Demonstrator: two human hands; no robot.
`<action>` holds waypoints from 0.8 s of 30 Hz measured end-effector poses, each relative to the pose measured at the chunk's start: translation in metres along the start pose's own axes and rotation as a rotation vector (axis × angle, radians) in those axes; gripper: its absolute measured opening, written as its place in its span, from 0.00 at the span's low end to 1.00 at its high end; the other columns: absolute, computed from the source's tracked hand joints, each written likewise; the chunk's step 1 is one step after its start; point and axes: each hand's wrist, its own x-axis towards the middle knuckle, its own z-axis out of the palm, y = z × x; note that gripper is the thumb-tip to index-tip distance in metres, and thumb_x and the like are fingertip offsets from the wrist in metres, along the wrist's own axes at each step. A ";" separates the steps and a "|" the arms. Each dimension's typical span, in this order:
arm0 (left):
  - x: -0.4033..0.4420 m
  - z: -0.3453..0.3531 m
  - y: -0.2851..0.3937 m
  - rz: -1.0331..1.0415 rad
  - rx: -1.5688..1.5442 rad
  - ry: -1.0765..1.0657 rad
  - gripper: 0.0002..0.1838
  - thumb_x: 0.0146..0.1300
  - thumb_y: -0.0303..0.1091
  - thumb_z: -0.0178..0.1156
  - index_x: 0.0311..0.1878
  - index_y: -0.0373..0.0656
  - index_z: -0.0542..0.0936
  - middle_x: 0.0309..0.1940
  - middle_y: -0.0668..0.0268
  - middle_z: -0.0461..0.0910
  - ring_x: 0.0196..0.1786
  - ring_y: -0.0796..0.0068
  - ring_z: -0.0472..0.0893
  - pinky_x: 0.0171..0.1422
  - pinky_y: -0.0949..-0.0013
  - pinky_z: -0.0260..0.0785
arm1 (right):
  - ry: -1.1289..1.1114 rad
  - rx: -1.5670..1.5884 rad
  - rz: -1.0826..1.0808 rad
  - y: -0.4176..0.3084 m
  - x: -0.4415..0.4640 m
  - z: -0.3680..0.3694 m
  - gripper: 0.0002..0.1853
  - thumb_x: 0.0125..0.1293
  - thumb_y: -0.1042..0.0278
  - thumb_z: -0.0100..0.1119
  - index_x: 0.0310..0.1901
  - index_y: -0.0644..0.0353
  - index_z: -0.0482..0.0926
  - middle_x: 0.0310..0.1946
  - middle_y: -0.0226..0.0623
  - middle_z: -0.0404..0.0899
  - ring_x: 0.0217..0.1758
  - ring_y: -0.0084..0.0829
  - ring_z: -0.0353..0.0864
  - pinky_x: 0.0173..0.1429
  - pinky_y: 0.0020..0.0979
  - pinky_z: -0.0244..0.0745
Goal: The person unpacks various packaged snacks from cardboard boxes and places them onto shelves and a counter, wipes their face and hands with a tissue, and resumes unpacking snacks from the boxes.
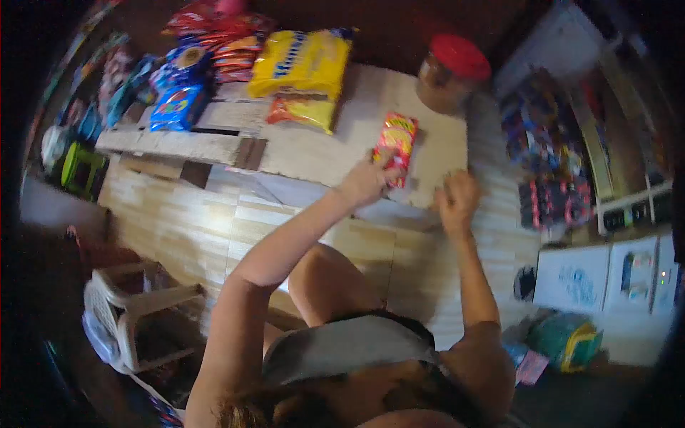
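My left hand is closed on the lower part of a red packet with yellow lettering, at the front of the wooden table. My right hand is by the table's front right corner, its fingers curled in. Anything inside those fingers is hidden. Behind the red packet, a jar with a red lid stands at the right end. To the left lies a large yellow bag, with a smaller red and yellow packet in front of it.
Blue packets and a heap of red packets cover the table's left side. A plastic chair stands on the floor at lower left. Shelving with goods and white boxes line the right side.
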 end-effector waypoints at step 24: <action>-0.464 -0.143 0.023 -1.207 0.167 0.030 0.32 0.51 0.38 0.66 0.61 0.51 0.70 0.69 0.55 0.53 0.73 0.49 0.48 0.68 0.31 0.45 | 0.324 -0.040 -0.393 -0.131 0.097 0.123 0.11 0.62 0.63 0.57 0.41 0.59 0.80 0.41 0.42 0.79 0.49 0.44 0.75 0.55 0.43 0.67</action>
